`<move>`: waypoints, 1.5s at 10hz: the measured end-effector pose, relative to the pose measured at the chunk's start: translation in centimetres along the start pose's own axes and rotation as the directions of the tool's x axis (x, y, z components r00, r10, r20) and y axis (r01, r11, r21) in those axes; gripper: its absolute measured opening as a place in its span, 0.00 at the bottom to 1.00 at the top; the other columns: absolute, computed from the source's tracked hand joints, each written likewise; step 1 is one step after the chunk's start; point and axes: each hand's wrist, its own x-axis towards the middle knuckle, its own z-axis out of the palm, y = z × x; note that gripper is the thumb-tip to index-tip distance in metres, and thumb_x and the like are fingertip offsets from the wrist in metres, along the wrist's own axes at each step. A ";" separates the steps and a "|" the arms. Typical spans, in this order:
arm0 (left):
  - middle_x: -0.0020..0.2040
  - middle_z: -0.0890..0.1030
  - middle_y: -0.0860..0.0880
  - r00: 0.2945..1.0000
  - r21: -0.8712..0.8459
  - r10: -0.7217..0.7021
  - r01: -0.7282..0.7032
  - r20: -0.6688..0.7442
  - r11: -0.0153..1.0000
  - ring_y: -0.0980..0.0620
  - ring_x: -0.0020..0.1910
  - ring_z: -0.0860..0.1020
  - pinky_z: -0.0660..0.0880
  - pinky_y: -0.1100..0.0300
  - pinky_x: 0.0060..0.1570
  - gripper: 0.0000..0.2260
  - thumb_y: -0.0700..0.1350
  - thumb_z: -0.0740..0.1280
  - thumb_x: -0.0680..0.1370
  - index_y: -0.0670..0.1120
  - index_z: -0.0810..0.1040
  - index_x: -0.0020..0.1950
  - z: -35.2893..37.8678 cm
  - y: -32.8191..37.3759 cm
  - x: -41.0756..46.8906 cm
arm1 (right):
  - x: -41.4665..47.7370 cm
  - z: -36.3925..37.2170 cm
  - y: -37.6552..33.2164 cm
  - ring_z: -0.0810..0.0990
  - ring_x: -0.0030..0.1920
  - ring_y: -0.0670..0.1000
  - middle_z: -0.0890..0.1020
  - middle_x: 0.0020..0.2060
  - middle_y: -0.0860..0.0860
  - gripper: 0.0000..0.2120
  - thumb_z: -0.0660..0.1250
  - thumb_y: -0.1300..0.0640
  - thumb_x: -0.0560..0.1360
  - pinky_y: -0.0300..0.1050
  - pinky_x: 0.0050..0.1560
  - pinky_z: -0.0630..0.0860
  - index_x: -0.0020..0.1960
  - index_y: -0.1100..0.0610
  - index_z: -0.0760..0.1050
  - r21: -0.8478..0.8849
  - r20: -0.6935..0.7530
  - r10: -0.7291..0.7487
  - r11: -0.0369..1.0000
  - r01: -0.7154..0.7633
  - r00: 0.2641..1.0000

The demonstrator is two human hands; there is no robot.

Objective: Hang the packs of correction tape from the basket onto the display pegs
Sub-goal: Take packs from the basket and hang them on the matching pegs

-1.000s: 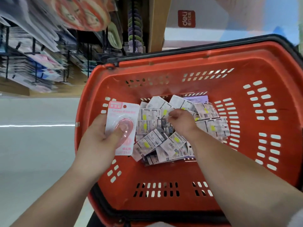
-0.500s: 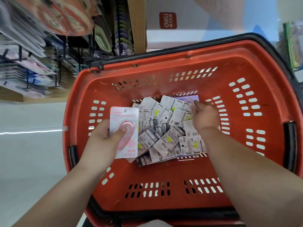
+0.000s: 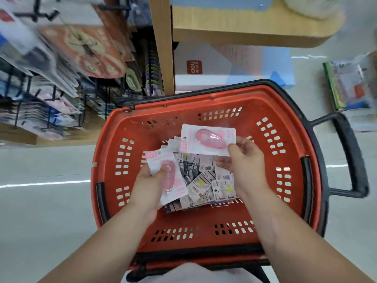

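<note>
- Left hand [image 3: 149, 184] grips one pink pack [image 3: 167, 176]; right hand [image 3: 244, 160] pinches a second pack [image 3: 208, 140] by its edge, above the basket [image 3: 204, 240].
- That edge pinch may slip, dropping it back onto the pile [image 3: 204, 180].

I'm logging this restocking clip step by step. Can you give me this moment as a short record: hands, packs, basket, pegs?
Left hand: holds a pink pack, front up, thumb on its blister
Right hand: pinches a second pink pack by its edge, front up
Basket: red, slotted walls, below both hands
Pile of packs: on the basket floor, mostly backs up, barcodes showing
Display pegs: upper left, blurred, hung with goods
Stage: two packs in hand, neither on a peg
</note>
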 end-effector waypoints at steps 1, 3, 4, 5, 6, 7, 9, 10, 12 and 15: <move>0.57 0.87 0.47 0.999 -0.110 -0.010 0.015 0.049 0.994 0.41 0.62 0.83 0.75 0.35 0.67 0.11 0.45 0.73 0.77 0.57 0.83 0.58 1.6 0.4 -0.8 | -1.5 0.9 0.6 0.86 0.35 0.57 0.83 0.47 0.57 0.11 0.63 0.68 0.81 0.48 0.35 0.84 0.63 0.62 0.70 0.092 0.123 0.152 0.982 -0.163 0.981; 0.57 0.85 0.40 0.991 -0.326 0.047 -0.004 0.126 0.945 0.40 0.58 0.83 0.74 0.46 0.59 0.19 0.54 0.60 0.81 0.45 0.82 0.61 3.2 1.8 -1.1 | -3.4 2.2 2.9 0.86 0.38 0.50 0.85 0.50 0.61 0.08 0.67 0.61 0.78 0.41 0.31 0.69 0.57 0.56 0.73 -0.082 0.178 0.252 0.967 -0.241 0.951; 0.61 0.85 0.43 0.972 -0.204 0.164 -0.129 0.169 0.971 0.44 0.59 0.84 0.79 0.47 0.58 0.13 0.51 0.62 0.86 0.49 0.79 0.67 3.8 1.9 -0.8 | -3.2 1.9 3.4 0.86 0.37 0.50 0.84 0.45 0.54 0.09 0.70 0.60 0.77 0.41 0.30 0.67 0.56 0.55 0.75 -0.183 0.251 0.304 0.947 -0.263 0.919; 0.59 0.85 0.43 0.968 -0.049 0.212 -0.207 0.134 0.977 0.42 0.60 0.84 0.80 0.46 0.57 0.13 0.39 0.69 0.82 0.48 0.78 0.67 3.7 1.3 0.6 | -2.0 1.1 3.5 0.87 0.41 0.52 0.88 0.45 0.53 0.18 0.76 0.47 0.73 0.44 0.34 0.73 0.57 0.55 0.78 -0.407 0.362 0.389 0.884 -0.232 0.847; 0.59 0.86 0.50 0.981 0.071 0.180 -0.185 0.072 0.980 0.46 0.59 0.85 0.80 0.43 0.61 0.17 0.43 0.74 0.78 0.54 0.79 0.65 2.4 0.9 2.5 | 2.4 -0.1 5.0 0.83 0.40 0.49 0.86 0.46 0.53 0.22 0.76 0.42 0.72 0.43 0.40 0.75 0.56 0.57 0.76 -0.401 0.052 0.356 0.863 -0.307 0.933; 0.59 0.87 0.49 0.982 0.147 0.174 -0.183 0.072 0.972 0.47 0.58 0.86 0.80 0.39 0.62 0.19 0.42 0.74 0.77 0.51 0.79 0.67 1.0 0.6 4.1 | 6.9 -2.3 7.0 0.81 0.47 0.54 0.82 0.52 0.54 0.29 0.72 0.42 0.75 0.47 0.47 0.79 0.66 0.62 0.74 -0.358 -0.300 0.385 0.803 -0.477 0.873; 0.58 0.87 0.51 0.986 0.217 0.137 -0.155 0.098 0.964 0.50 0.55 0.87 0.83 0.52 0.49 0.19 0.38 0.73 0.79 0.51 0.78 0.68 -1.0 0.0 5.8 | 10.9 -3.7 11.4 0.80 0.57 0.59 0.79 0.63 0.59 0.24 0.65 0.46 0.82 0.44 0.43 0.72 0.71 0.61 0.72 -0.183 -0.433 0.496 0.769 -0.612 0.753; 0.58 0.87 0.52 0.989 0.251 0.122 -0.140 0.086 0.958 0.50 0.54 0.87 0.84 0.53 0.37 0.19 0.40 0.73 0.80 0.52 0.77 0.69 -1.7 -0.3 6.2 | 12.3 -3.2 13.5 0.78 0.66 0.61 0.77 0.68 0.59 0.40 0.72 0.31 0.70 0.55 0.63 0.77 0.71 0.57 0.72 -0.239 -0.390 0.515 0.744 -0.624 0.764; 0.59 0.87 0.51 0.990 0.225 0.109 -0.125 0.085 0.966 0.49 0.57 0.86 0.82 0.46 0.55 0.19 0.41 0.74 0.79 0.52 0.77 0.68 -1.9 -0.3 6.1 | 11.8 -1.9 12.8 0.78 0.65 0.62 0.78 0.65 0.59 0.35 0.75 0.41 0.73 0.50 0.58 0.75 0.69 0.60 0.68 -0.516 -0.603 0.178 0.656 -0.551 0.777; 0.55 0.86 0.50 0.987 0.225 0.122 -0.144 0.109 0.964 0.51 0.55 0.85 0.81 0.53 0.51 0.17 0.36 0.70 0.80 0.51 0.75 0.66 -0.6 0.7 3.8 | 7.8 0.4 7.7 0.70 0.31 0.52 0.73 0.26 0.49 0.11 0.71 0.60 0.73 0.47 0.35 0.70 0.33 0.55 0.74 -0.444 -0.184 -0.066 0.896 -0.023 0.981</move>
